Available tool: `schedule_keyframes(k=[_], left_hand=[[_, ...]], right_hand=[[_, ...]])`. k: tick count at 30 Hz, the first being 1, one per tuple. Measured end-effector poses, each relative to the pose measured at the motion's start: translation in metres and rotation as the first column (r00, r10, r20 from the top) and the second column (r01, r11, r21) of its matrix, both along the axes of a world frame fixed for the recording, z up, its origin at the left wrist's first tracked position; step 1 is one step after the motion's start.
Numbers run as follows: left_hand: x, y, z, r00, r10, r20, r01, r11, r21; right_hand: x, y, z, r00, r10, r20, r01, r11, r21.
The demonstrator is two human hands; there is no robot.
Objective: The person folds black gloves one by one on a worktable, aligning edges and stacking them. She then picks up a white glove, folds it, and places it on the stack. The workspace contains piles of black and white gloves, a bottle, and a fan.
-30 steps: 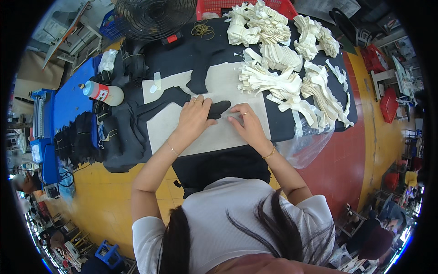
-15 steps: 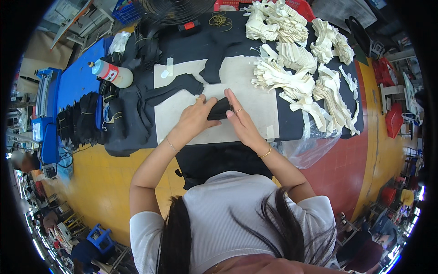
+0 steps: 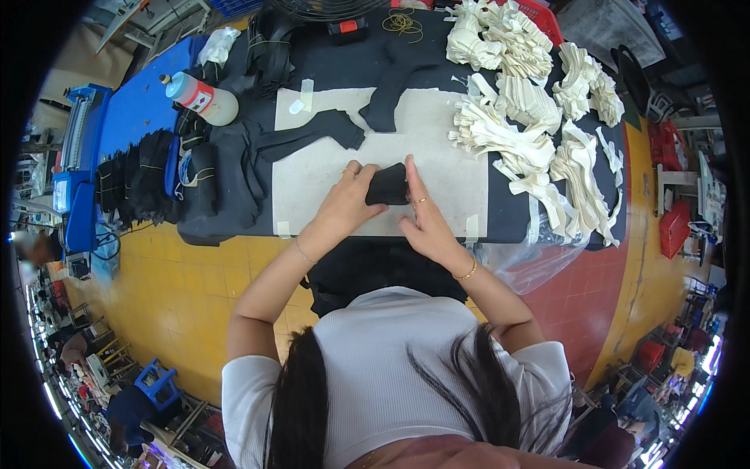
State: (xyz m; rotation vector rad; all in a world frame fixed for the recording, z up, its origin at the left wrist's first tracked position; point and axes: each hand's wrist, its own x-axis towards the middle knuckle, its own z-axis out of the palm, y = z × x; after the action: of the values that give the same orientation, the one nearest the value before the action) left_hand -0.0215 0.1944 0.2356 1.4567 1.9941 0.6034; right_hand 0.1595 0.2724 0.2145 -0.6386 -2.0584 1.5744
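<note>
Over the pale sheet [image 3: 328, 180] on the table, a small stack of black fabric pieces [image 3: 388, 185] stands between my hands. My left hand [image 3: 341, 202] is closed on its left end, fingers behind and thumb along the near side. Against the stack's right edge, my right hand [image 3: 430, 223] is held flat with its fingers stretched out and its thumb apart. Beyond the hands lie loose black cut pieces: a curved one [image 3: 320, 133] at the left and an upright strip [image 3: 384, 102] farther back.
Bundles of cream fabric strips [image 3: 508, 137] cover the table's right side. At the left are tied black bundles [image 3: 144, 172], a bottle with a red label [image 3: 201, 99] and a blue machine [image 3: 74, 180]. A clear plastic bag [image 3: 539, 254] hangs off the right front edge.
The black stack now shows more of its broad face. My right thumb has dropped away from it, while the fingers stay at its edge. The whole view has shifted slightly.
</note>
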Motion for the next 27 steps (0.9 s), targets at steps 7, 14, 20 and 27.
schedule_keyframes(k=[7, 14, 20, 27], left_hand=[[0.002, -0.009, 0.000, 1.000, -0.004, 0.031, 0.002, 0.998, 0.057], [0.012, -0.011, 0.003, 1.000, 0.000, 0.003, 0.000, 1.000, 0.002], [0.012, -0.011, 0.002, 1.000, 0.001, -0.029, -0.001, 1.000, 0.021], [0.017, -0.013, -0.004, 0.968, -0.088, -0.234, 0.108, 0.991, 0.074]], right_hand=[[0.011, 0.008, 0.001, 1.000, 0.005, 0.017, -0.006, 1.000, 0.009], [0.006, 0.007, -0.002, 0.994, -0.096, 0.048, 0.096, 0.995, 0.006], [0.007, 0.021, 0.005, 0.981, -0.186, 0.046, 0.166, 0.946, 0.280], [0.008, 0.007, 0.001, 0.953, 0.077, 0.293, -0.233, 0.804, 0.547]])
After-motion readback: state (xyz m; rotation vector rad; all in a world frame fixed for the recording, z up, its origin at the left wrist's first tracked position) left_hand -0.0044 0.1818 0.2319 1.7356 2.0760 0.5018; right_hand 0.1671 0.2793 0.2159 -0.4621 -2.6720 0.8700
